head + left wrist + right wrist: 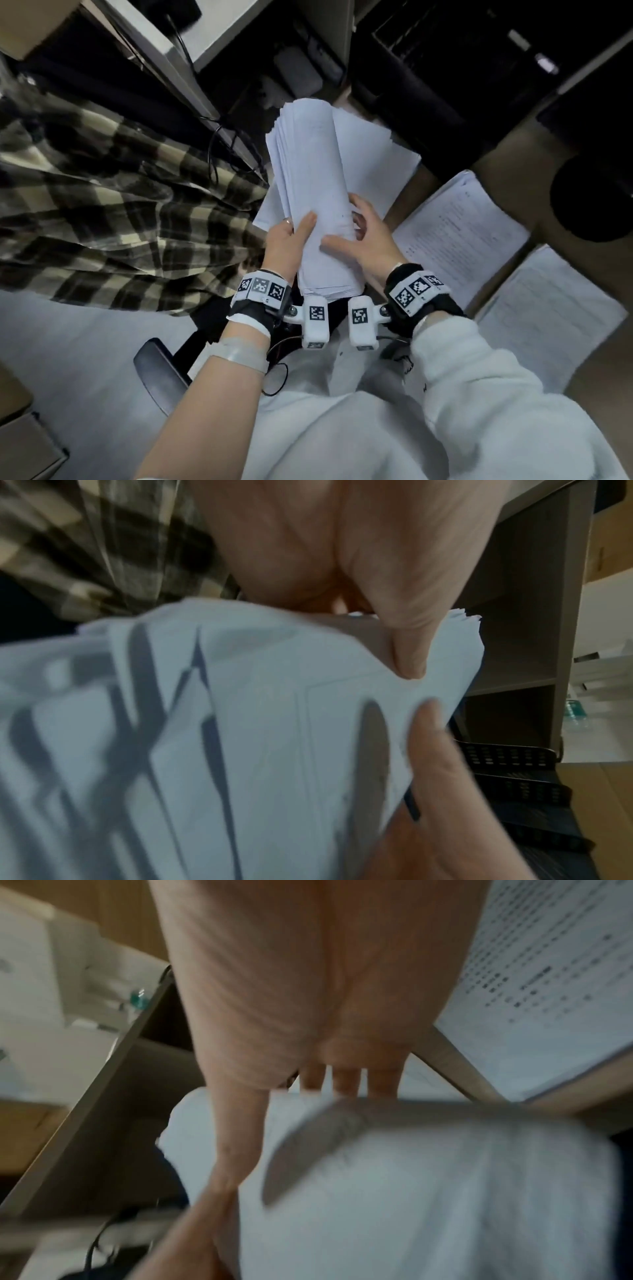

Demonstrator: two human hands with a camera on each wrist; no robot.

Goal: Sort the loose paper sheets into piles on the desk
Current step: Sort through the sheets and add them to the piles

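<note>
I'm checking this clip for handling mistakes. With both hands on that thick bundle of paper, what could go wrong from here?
1. The bundle is bowed and its far edges are fanned; sheets may slip out toward the floor.
2. The left hand grips one edge only and the right hand holds the other, so lifting either may spill it.
3. Two piles lie close on the desk; sheets could get mixed.

1. A stack of paper sheets (315, 192) is being held between the left hand (286, 240) on its left side and the right hand (368, 236) on its right side.
2. The stack is being kept above the near edge of the desk (507, 150).
3. A single sheet (376, 154) is lying on the desk, behind and right of the stack.
4. Two piles are lying on the desk to the right: a farther pile (462, 222) and a nearer pile (548, 308), set apart.
5. A checked cloth (102, 212) is lying left of the stack.
</note>
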